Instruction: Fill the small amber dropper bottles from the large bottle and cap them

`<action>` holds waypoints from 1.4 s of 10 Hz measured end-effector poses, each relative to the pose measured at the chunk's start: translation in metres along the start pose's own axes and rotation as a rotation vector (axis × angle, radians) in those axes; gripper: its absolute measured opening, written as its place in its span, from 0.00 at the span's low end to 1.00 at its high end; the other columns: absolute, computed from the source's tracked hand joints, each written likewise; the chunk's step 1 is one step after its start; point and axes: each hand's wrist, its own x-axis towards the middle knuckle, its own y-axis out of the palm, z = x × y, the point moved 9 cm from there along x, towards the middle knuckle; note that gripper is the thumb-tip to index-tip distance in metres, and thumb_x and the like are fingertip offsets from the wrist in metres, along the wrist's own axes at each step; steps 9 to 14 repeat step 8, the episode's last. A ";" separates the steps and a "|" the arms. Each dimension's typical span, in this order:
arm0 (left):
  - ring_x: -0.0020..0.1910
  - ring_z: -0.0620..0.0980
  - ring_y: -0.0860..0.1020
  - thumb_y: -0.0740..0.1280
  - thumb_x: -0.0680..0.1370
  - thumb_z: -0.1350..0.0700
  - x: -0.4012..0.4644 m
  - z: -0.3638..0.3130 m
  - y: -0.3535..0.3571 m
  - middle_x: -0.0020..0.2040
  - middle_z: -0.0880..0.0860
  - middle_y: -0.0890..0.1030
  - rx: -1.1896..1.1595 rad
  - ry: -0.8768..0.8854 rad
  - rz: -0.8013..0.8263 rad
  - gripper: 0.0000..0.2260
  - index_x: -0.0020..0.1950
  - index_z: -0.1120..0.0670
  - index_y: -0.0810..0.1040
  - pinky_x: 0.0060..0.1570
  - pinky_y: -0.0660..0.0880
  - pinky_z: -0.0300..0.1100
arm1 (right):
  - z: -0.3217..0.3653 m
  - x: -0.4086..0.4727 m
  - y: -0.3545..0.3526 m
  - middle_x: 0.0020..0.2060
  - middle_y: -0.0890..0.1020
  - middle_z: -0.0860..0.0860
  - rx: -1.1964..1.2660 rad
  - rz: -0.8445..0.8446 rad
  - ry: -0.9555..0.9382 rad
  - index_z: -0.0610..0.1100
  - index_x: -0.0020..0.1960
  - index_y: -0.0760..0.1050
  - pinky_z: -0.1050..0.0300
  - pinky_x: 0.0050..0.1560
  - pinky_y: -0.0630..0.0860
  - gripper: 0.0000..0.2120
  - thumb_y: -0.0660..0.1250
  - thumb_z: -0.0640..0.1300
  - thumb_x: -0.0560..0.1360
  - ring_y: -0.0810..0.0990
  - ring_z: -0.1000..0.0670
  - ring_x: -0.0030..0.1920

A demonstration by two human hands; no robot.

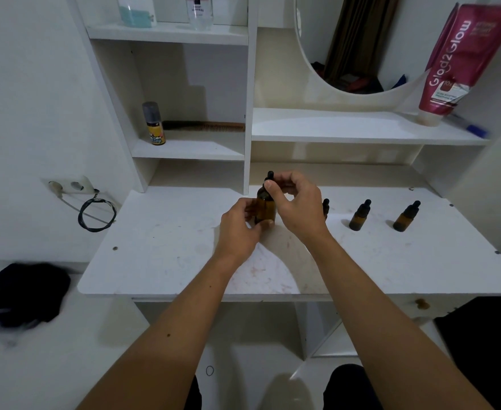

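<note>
1. Nearest the viewer, two bare forearms reach away from the bottom edge over a white dressing table (160,261), whose top is scuffed with faint reddish marks.
2. To the near left, off the table, a black cloth (24,294) lies bunched on a white surface.
3. At the middle of the table, the left hand (237,229) wraps its curled fingers round the lower body of the large amber bottle (265,210), which stands upright between the two hands.
4. The right hand (298,202) sits just right of and above the bottle, its thumb and fingertips pinching the black dropper cap (270,179) at the bottle's top.
5. Right of the right hand, three small amber dropper bottles stand in a row, each with a black cap on: the first small bottle (326,207) is mostly hidden behind the right hand, the second small bottle (360,215) stands clear, and the third small bottle (406,216) stands furthest right.
6. On the far left wall, a wall socket (70,186) holds a plug with a coiled black cable (97,214) hanging below it.
7. Farther back, a left shelf holds a yellow spray can (154,124) and a brown comb (204,126).
8. On the far right shelf, a red tube (456,60) leans beside a round mirror (352,45), with a blue pen (471,127) lying near its base.
</note>
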 end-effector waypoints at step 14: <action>0.73 0.53 0.74 0.75 0.78 0.52 -0.013 0.004 -0.007 0.75 0.50 0.75 0.076 -0.036 -0.040 0.28 0.76 0.48 0.70 0.72 0.70 0.51 | -0.017 -0.049 -0.007 0.66 0.81 0.49 -0.090 0.079 0.101 0.46 0.72 0.75 0.69 0.61 0.78 0.19 0.71 0.47 0.82 0.82 0.56 0.59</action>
